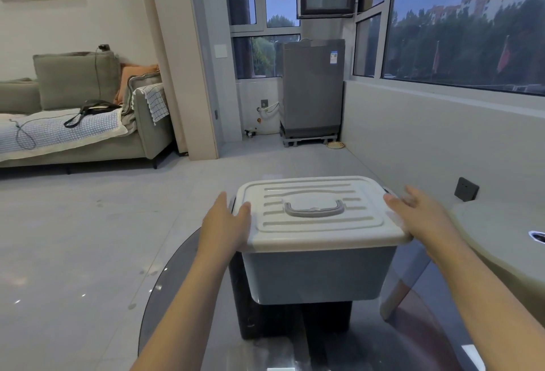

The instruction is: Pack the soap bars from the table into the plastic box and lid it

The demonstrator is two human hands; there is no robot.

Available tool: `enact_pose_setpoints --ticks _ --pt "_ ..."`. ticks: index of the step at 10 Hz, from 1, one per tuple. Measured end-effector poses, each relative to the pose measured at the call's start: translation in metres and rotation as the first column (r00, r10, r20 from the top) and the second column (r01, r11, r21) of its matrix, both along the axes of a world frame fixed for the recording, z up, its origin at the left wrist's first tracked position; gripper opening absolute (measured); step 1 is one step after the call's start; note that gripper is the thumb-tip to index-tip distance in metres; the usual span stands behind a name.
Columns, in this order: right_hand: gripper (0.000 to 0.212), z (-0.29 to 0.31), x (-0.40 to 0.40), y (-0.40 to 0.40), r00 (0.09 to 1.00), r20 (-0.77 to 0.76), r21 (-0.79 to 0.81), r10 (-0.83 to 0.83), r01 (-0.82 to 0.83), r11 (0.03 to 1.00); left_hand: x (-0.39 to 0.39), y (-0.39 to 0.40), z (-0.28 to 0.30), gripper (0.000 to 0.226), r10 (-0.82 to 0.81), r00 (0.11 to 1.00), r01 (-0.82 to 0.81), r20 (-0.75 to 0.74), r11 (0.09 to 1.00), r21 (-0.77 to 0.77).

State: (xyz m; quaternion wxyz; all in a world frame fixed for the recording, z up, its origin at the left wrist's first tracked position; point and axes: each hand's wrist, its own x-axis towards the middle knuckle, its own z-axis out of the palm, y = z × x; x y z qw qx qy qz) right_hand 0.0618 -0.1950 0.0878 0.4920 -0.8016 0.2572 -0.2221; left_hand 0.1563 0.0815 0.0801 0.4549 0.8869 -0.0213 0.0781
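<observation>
A grey plastic box (318,273) stands on a round glass table (177,297) in front of me. Its pale lid (318,232) lies on top, with a grey handle (314,208) folded flat in the middle. My left hand (228,220) rests flat against the lid's left edge, thumb on top. My right hand (418,211) is spread at the lid's right edge, fingers apart and slightly blurred. No soap bars show; the box's inside is hidden by the lid.
The glass table has a dark base (295,320) under the box. A pale rounded seat (501,238) is close on the right. A sofa (73,123) stands far left, a grey washing machine (312,87) by the windows, and open tiled floor lies between.
</observation>
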Motion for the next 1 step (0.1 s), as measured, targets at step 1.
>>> enact_pose_setpoints --ticks 1 --pt "0.051 0.0201 -0.0157 0.0078 0.953 0.3 -0.026 -0.038 0.048 0.999 -0.0063 -0.0108 0.0095 0.06 0.01 0.985 -0.046 0.173 0.977 0.207"
